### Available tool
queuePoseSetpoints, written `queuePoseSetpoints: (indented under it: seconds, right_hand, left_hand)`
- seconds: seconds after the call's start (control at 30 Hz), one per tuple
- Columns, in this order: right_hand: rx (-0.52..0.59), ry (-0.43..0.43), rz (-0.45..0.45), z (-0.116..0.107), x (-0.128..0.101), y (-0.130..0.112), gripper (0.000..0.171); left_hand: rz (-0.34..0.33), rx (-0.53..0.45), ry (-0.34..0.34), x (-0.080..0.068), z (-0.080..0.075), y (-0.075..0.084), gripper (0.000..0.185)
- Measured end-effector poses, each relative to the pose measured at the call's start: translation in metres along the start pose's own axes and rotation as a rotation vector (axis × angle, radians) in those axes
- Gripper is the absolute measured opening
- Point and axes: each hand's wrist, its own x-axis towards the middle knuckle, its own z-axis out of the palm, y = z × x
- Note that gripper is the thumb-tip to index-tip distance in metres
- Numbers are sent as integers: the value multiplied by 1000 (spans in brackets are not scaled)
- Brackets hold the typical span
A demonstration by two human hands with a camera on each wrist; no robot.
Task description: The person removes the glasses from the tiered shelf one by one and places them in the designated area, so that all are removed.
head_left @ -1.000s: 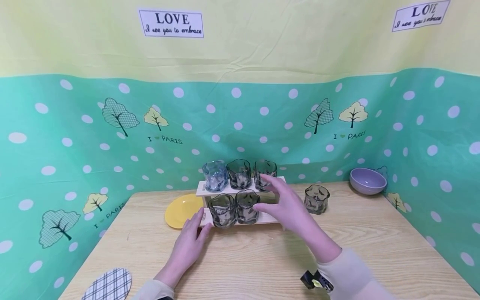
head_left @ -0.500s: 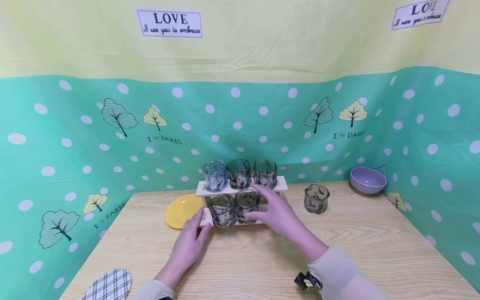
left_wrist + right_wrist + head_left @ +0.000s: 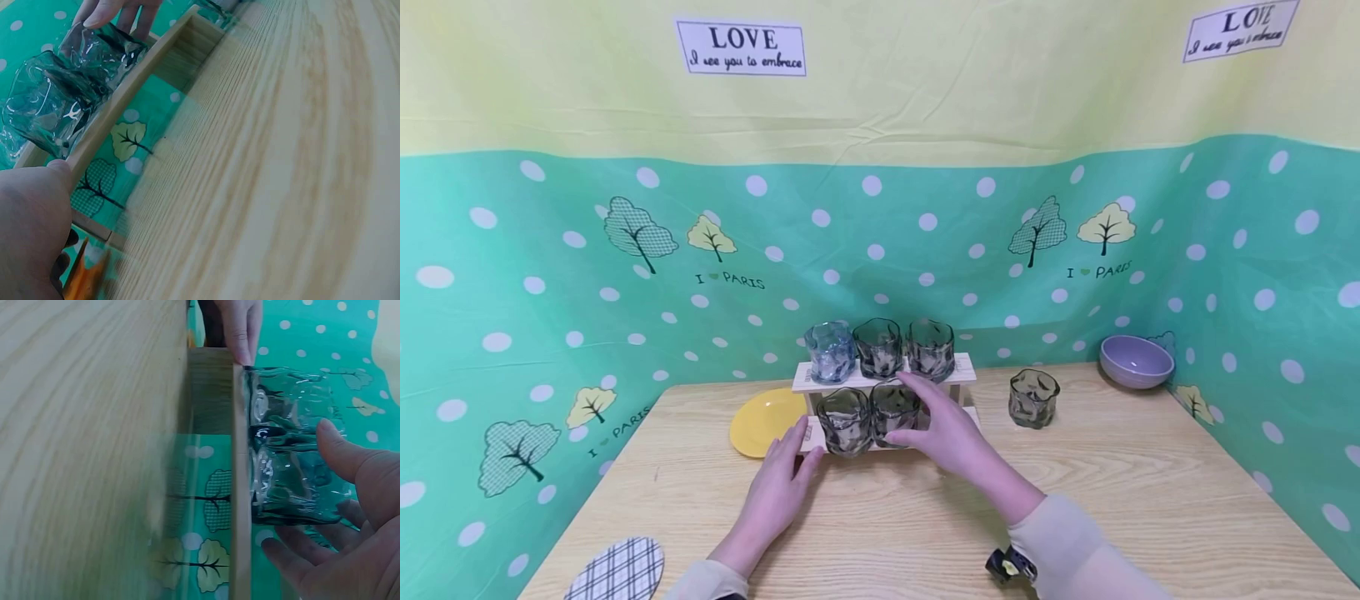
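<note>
A two-tier wooden rack stands on the table. Its upper board carries a blue glass and two smoky grey glasses, including the upper right glass. On the lower board are two more smoky grey glasses, the left one and the right one, side by side. My left hand holds the lower board's left end, thumb at the front edge. My right hand is around the lower right glass, its thumb in front and its fingers round the far side, partly hidden.
Another smoky grey glass stands on the table right of the rack. A purple bowl sits in the far right corner. Left of the rack lies a yellow plate; a checked oval mat lies near the front left edge. Polka-dot cloth hangs behind.
My right hand has moved left and slightly down, from in front of the upper right glass to around the lower right glass. My left hand and the glasses show no clear movement.
</note>
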Motion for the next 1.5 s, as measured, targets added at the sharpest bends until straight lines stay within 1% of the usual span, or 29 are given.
queuePoseSetpoints:
  seconds: [0.23,0.43,0.77,0.97,1.13,1.3,1.5]
  right_hand:
    - [34,10,21,7,2,5,99]
    - [41,28,13,9,4,8,100]
    - [27,55,-9,10,4,6,102]
    - [9,87,-39,9,4,6,103]
    - [-3,86,-25,9,3,6,106]
    - [-10,88,7,5,-3,2,107]
    - [-7,80,17,-6,-7,-7,107]
  left_hand:
    - [12,-2,7,0,1,0,70]
    - [19,-6,11,-1,1,0,69]
    - [13,-2,11,-1,0,-1,69]
    - [20,-1,11,0,1,-1,69]
    - [19,-9,11,0,1,-2,70]
    - [13,-22,9,-1,3,-1,70]
    - [10,-18,10,-1,1,-1,70]
